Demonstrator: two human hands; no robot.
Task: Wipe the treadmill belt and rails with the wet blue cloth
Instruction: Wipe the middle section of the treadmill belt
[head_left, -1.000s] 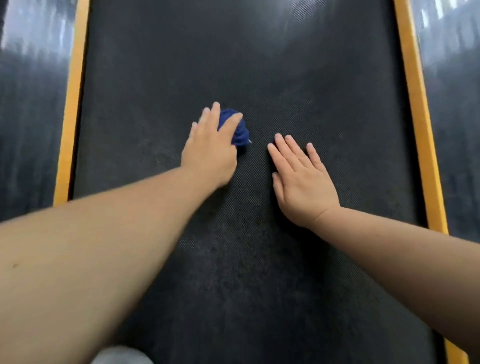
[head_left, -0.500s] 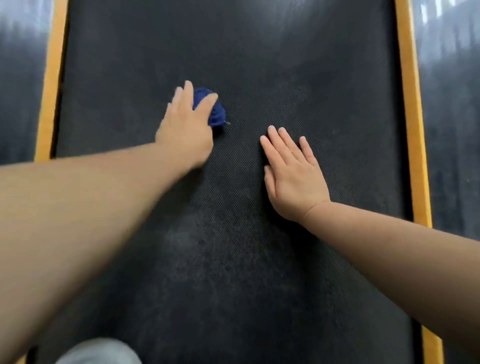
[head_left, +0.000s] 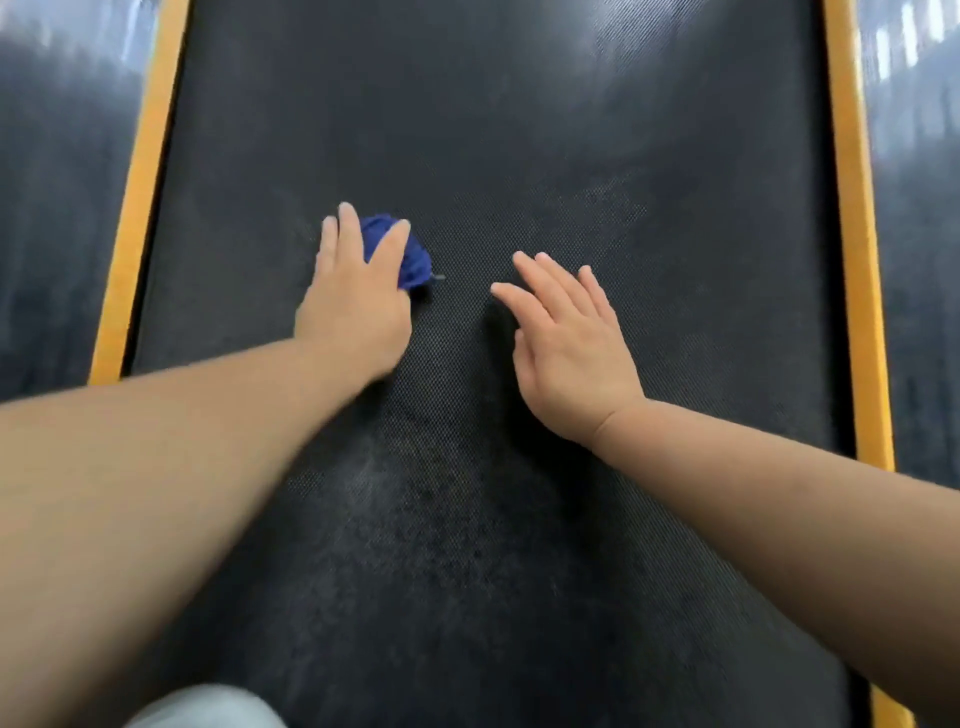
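One broad black treadmill belt (head_left: 519, 130) of finely dimpled rubber filled the middle, running from near to far, with paler dusty patches on its near half. A glossy dark left side rail (head_left: 57, 208) and a glossy dark right side rail (head_left: 914, 260) flanked it; a narrow left yellow strip (head_left: 137, 208) and a right yellow strip (head_left: 852, 260) lay between belt and rails; two bare forearms reached in from the near edge; the left hand (head_left: 353, 306) lay left of the belt's middle; the right hand (head_left: 571, 353), just right of centre, held nothing, its fingers straight and slightly spread; whether its palm touched the belt could not be told; a pale grey fabric patch (head_left: 208, 709) showed at the near left edge; smallest, a bunched dark-blue cloth (head_left: 410, 254) sat on the belt under the left hand, whose fingers and thumb curled round it, gripping it, apart from the right hand.
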